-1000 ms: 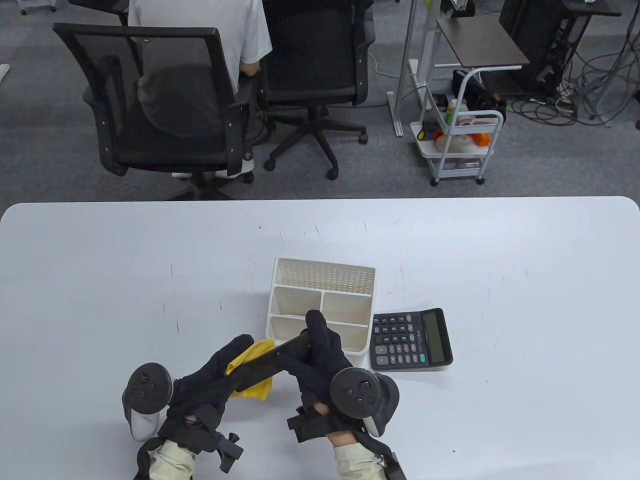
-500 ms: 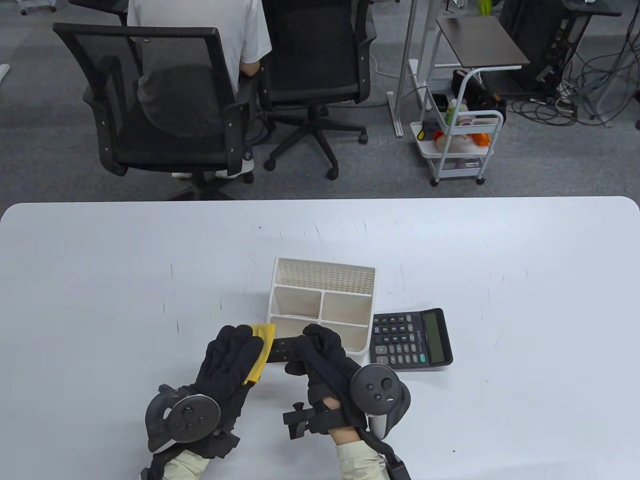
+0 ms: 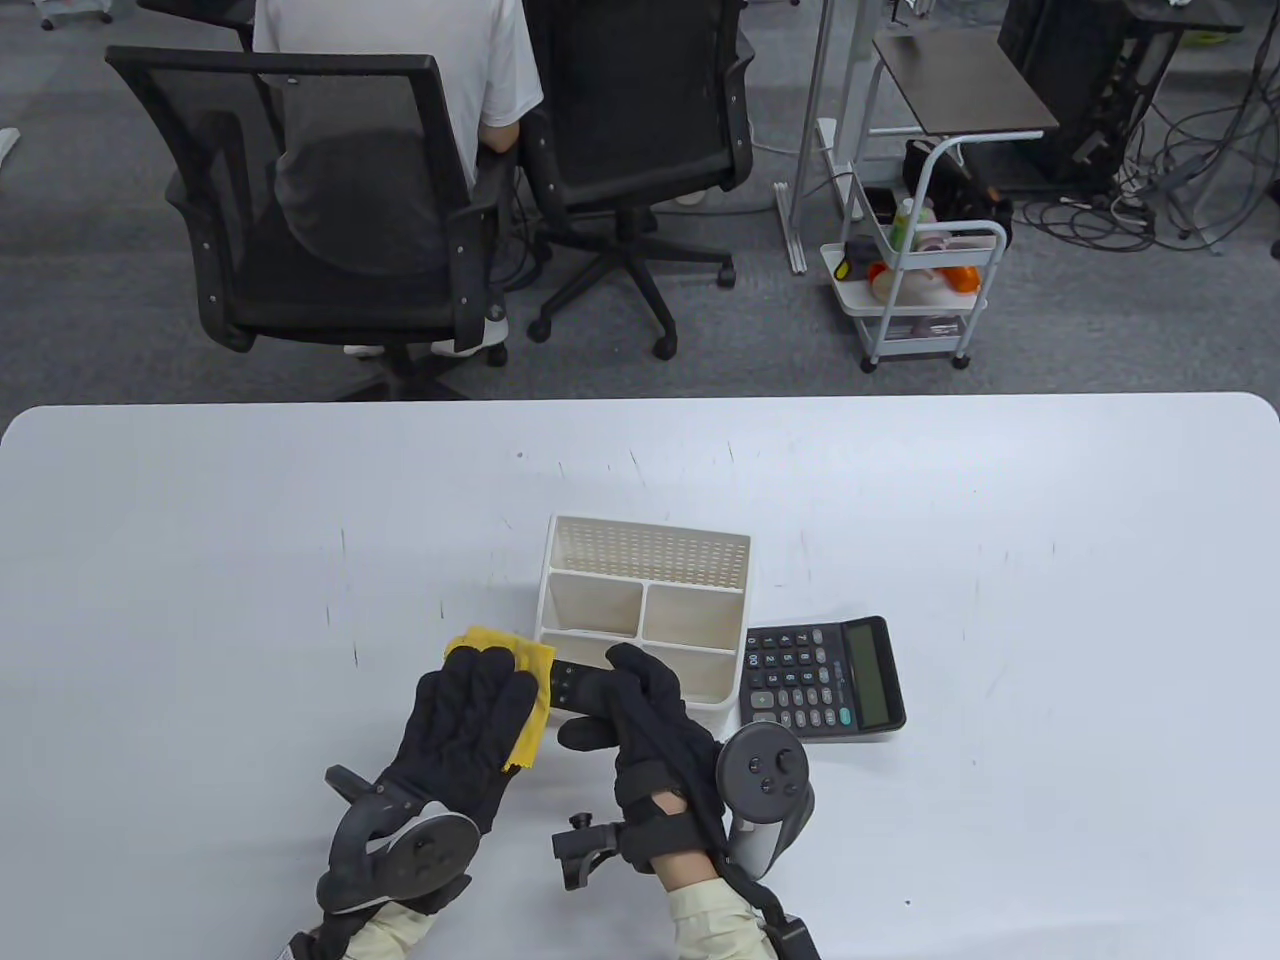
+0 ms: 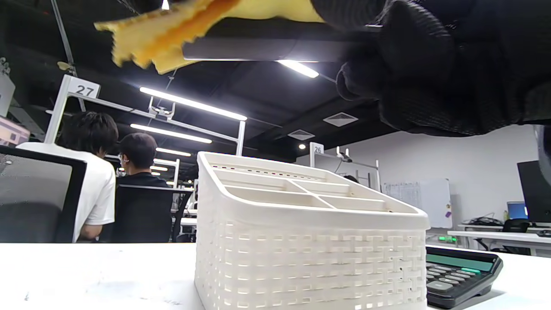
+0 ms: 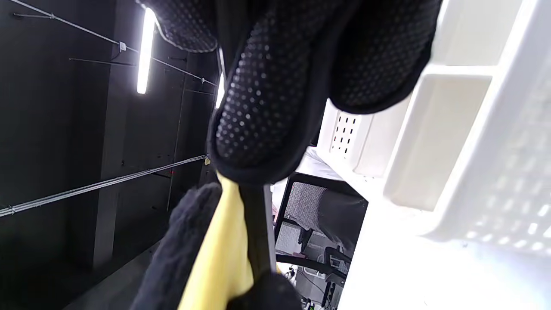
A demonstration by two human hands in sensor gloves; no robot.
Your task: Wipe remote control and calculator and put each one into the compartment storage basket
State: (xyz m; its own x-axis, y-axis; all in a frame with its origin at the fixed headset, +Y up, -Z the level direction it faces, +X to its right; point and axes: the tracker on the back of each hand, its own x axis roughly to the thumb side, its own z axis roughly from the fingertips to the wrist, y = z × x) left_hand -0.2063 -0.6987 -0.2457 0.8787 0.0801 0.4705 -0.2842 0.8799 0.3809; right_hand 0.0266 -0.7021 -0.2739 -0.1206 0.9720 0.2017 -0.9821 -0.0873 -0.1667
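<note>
My right hand (image 3: 625, 700) grips the black remote control (image 3: 568, 688) by its right end, level above the table, just in front of the white compartment basket (image 3: 648, 535). My left hand (image 3: 490, 680) lies palm down over the remote's left end and holds the yellow cloth (image 3: 495, 645) round it. In the right wrist view the cloth (image 5: 219, 254) lies against the remote (image 5: 256, 224), with a gloved digit on either side. The left wrist view shows the remote's underside (image 4: 267, 49) above the basket (image 4: 310, 241). The black calculator (image 3: 825, 680) lies flat just right of the basket.
The basket's compartments are empty. Two office chairs, one with a seated person (image 3: 400, 60), stand beyond the table's far edge. A white trolley (image 3: 920, 290) stands on the floor at the back right.
My left hand turned palm down and came from under the remote to on top of it, carrying the cloth toward the remote's left end. The remote swung from slanted to level.
</note>
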